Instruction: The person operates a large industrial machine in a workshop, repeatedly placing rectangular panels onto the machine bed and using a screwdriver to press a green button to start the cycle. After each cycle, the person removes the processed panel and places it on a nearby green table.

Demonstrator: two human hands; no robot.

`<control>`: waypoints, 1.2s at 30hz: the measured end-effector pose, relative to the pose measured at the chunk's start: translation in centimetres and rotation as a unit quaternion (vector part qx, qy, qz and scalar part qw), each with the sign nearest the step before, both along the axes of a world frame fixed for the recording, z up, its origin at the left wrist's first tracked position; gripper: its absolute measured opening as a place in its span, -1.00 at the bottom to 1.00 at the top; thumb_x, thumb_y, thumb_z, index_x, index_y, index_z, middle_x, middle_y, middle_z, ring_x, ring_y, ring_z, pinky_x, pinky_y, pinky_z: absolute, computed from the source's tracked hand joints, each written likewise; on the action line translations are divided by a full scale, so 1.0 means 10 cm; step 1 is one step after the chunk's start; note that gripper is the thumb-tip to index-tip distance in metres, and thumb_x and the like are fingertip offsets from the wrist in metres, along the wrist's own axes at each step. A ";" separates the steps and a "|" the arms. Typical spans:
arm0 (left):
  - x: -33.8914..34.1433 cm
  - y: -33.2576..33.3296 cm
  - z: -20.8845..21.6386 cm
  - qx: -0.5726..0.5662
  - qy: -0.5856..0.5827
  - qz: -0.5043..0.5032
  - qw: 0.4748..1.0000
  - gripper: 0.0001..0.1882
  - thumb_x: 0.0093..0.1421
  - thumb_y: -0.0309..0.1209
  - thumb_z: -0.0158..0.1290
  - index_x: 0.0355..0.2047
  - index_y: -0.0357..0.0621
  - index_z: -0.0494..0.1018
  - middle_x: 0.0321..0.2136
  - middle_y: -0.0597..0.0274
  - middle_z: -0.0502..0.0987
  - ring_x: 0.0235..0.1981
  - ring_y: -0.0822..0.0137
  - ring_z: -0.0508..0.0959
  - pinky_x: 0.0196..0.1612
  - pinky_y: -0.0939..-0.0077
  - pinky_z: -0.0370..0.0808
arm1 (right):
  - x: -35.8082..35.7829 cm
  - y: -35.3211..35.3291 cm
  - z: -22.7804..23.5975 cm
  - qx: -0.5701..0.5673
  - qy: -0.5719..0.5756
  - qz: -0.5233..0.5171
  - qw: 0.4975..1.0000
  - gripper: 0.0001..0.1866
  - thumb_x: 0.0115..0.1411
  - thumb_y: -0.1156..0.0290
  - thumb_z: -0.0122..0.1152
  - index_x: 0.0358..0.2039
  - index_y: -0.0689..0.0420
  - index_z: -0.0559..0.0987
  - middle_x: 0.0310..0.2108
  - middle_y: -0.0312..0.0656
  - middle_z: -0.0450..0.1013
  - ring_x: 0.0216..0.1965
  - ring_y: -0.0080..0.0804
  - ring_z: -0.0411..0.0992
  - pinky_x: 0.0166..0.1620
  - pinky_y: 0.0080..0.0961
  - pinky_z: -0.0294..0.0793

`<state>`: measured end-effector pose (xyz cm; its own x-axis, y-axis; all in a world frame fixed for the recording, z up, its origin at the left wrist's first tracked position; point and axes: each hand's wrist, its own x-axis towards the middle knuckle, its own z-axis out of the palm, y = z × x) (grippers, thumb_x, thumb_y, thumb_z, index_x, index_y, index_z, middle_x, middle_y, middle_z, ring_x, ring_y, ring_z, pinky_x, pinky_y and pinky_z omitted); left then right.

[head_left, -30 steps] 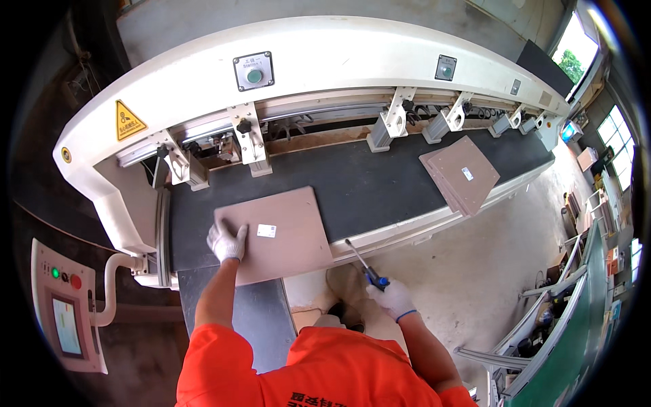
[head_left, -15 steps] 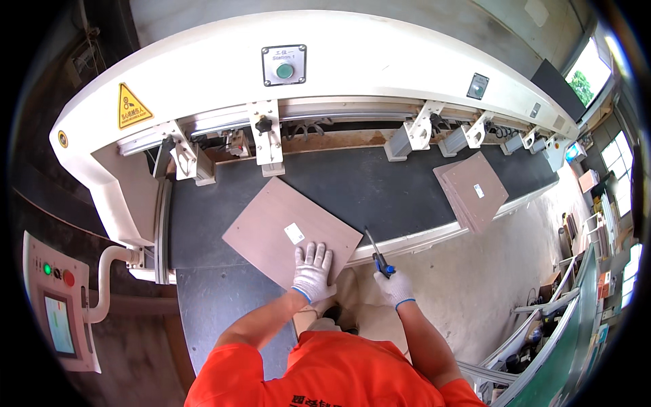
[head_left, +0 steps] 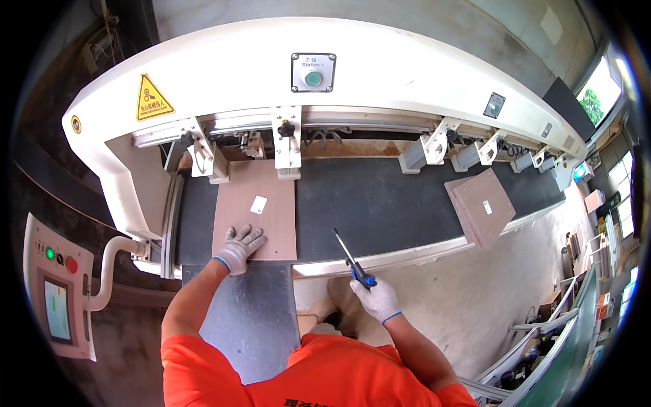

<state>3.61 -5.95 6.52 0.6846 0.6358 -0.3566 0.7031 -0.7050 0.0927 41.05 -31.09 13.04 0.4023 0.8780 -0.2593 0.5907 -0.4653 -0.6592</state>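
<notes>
A flat pinkish-brown board (head_left: 273, 227) with a white label lies on the dark machine bed, its long sides running toward the machine. Its far end reaches under two white clamp brackets (head_left: 286, 139). My left hand (head_left: 239, 248), in a pale work glove, rests on the board's near left part with its fingers spread. Off to the right, past the near edge of the bed, my gloved right hand (head_left: 378, 298) is wrapped round a tool with a black and blue handle (head_left: 362, 274). The tool's thin metal shaft points up and left over the bed.
Several similar boards (head_left: 483, 207) lie stacked askew at the right of the bed. A white beam with a green button (head_left: 312, 79) spans the back. A control panel (head_left: 60, 285) stands at the left. At lower right is a frame rack (head_left: 542, 342).
The board has turned from slanted to straight and moved left and away, under the brackets. My left hand has moved left with it; my right hand and the tool have shifted slightly left.
</notes>
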 end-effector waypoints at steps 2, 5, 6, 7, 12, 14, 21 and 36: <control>0.01 0.03 -0.01 0.010 -0.027 0.017 0.999 0.02 0.06 -0.52 0.23 0.58 0.23 0.21 0.63 0.29 0.12 0.65 -0.02 0.03 0.57 -0.44 -0.08 | -0.04 0.15 0.29 0.046 0.014 0.009 0.999 -0.46 0.35 -0.14 0.35 0.01 0.09 0.67 -0.28 0.05 0.68 -0.19 0.16 0.67 -0.11 -0.05 0.64; 0.02 0.04 0.02 0.032 -0.037 0.010 0.999 -0.04 0.04 -0.45 0.26 0.52 0.14 0.29 0.59 0.22 0.21 0.62 -0.06 0.11 0.55 -0.41 0.04 | -0.10 0.44 0.84 0.153 0.002 0.021 0.988 -0.52 0.38 -0.05 0.35 0.02 0.11 0.64 -0.33 0.04 0.66 -0.24 0.16 0.66 -0.16 -0.07 0.64; 0.10 0.04 0.04 0.030 -0.050 0.026 0.998 -0.05 0.02 -0.41 0.27 0.50 0.10 0.32 0.57 0.19 0.23 0.60 -0.08 0.14 0.52 -0.39 0.10 | -0.11 0.55 0.99 0.185 -0.018 0.029 0.982 -0.54 0.39 -0.03 0.35 0.03 0.11 0.63 -0.35 0.03 0.65 -0.25 0.15 0.65 -0.18 -0.07 0.64; 0.23 0.02 0.08 0.029 -0.062 0.043 0.997 -0.06 0.00 -0.37 0.29 0.48 0.06 0.34 0.55 0.15 0.26 0.58 -0.11 0.18 0.50 -0.38 0.16 | -0.14 0.69 1.15 0.217 -0.037 0.038 0.975 -0.56 0.40 0.00 0.35 0.03 0.11 0.63 -0.36 0.02 0.64 -0.26 0.15 0.65 -0.19 -0.08 0.64; 0.32 0.02 -0.09 0.072 -0.065 0.075 0.992 -0.10 -0.05 -0.26 0.31 0.39 -0.11 0.41 0.48 -0.02 0.34 0.49 -0.25 0.28 0.39 -0.25 0.36 | -0.38 1.29 1.94 0.273 -0.126 0.066 0.951 -0.55 0.46 -0.07 0.17 -0.02 0.10 0.61 -0.30 0.06 0.66 -0.23 0.19 0.65 -0.13 0.02 0.63; 0.38 0.01 -0.06 0.074 -0.061 0.080 0.992 -0.11 -0.05 -0.27 0.31 0.37 -0.11 0.42 0.48 -0.01 0.34 0.49 -0.24 0.28 0.39 -0.23 0.37 | -0.41 1.44 2.09 0.277 -0.156 0.058 0.946 -0.56 0.48 -0.07 0.14 -0.08 0.10 0.60 -0.34 0.06 0.65 -0.25 0.19 0.65 -0.15 0.04 0.62; 0.41 -0.02 -0.04 0.069 -0.071 0.088 0.991 -0.14 -0.05 -0.31 0.31 0.35 -0.12 0.44 0.49 0.02 0.32 0.48 -0.20 0.29 0.42 -0.20 0.35 | -0.37 1.54 2.29 0.229 -0.192 0.048 0.953 -0.57 0.48 -0.04 0.14 -0.20 0.12 0.57 -0.48 0.06 0.59 -0.37 0.21 0.62 -0.24 0.10 0.59; 0.41 -0.06 -0.09 0.055 -0.055 0.105 0.991 -0.04 0.00 -0.14 0.35 0.43 -0.22 0.38 0.55 -0.06 0.24 0.57 -0.22 0.15 0.52 -0.13 0.23 | 0.52 -1.65 -0.25 -0.070 0.112 -0.261 0.956 -0.52 0.35 -0.15 0.29 -0.26 0.07 0.69 -0.44 -0.10 0.63 -0.38 -0.20 0.65 -0.30 -0.17 0.60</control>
<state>7.74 -6.53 5.63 0.5636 0.7995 -0.2077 0.8255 -0.5542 0.1068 46.29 -47.64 10.56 0.6969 0.5228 -0.4910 0.1050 -0.7516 -0.6512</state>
